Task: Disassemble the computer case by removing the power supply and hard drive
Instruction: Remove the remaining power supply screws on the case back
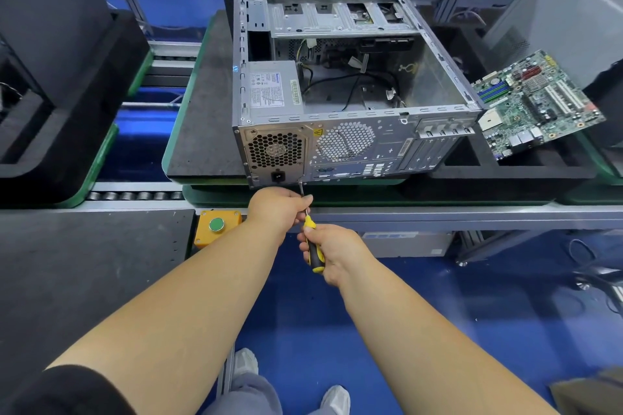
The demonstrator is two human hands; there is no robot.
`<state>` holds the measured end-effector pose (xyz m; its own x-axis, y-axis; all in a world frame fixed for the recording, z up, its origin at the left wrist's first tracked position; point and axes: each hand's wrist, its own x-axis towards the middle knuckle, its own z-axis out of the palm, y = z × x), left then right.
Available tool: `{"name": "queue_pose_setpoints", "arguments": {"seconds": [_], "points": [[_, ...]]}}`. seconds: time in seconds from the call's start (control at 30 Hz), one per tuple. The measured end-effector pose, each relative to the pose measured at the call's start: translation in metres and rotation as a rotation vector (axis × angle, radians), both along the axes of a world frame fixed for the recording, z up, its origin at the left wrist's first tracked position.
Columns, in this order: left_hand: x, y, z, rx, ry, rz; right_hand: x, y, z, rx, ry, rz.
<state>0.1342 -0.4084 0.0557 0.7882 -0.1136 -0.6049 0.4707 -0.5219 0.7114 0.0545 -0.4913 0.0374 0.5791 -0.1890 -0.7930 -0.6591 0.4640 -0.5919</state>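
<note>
- Computer case (pixel 350 101) lies open on the desk (pixel 202 118); power supply (pixel 269 87) seated at its 8 o'clock corner.
- Right hand (pixel 332 251) grips the screwdriver (pixel 312 239); left hand (pixel 279 207) pinches its shaft.
- Step, I judge: undoing a rear supply screw (tip at lower edge); next, steady turns.

Open-sided grey metal computer case (pixel 337 131) is reachable from above, though loose black cables (pixel 350 84) clutter its floor beside the grey boxy power supply (pixel 273 87).

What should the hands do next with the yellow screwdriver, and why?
Probably turn the screwdriver to loosen the screw. Its tip sits at the lower corner of the power supply on the case's back panel, the right hand grips the handle, the left hand steadies the shaft, and the supply is still inside.
</note>
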Motion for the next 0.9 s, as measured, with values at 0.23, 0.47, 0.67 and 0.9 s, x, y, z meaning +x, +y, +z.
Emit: {"name": "queue_pose_setpoints", "arguments": {"seconds": [0.23,0.47,0.67,0.9], "points": [[0.001,0.0,-0.003,0.016,-0.027,-0.003,0.0,0.0,-0.001,-0.029,-0.003,0.007],[0.003,-0.002,-0.001,-0.001,0.025,0.009,0.003,-0.001,-0.003,-0.111,0.022,0.02],[0.003,0.001,-0.008,-0.058,-0.004,0.079,-0.003,-0.009,0.003,0.018,-0.083,0.029],[0.0,0.005,-0.014,-0.167,0.002,0.131,-0.017,-0.008,0.001,0.374,-0.082,0.075]]}}
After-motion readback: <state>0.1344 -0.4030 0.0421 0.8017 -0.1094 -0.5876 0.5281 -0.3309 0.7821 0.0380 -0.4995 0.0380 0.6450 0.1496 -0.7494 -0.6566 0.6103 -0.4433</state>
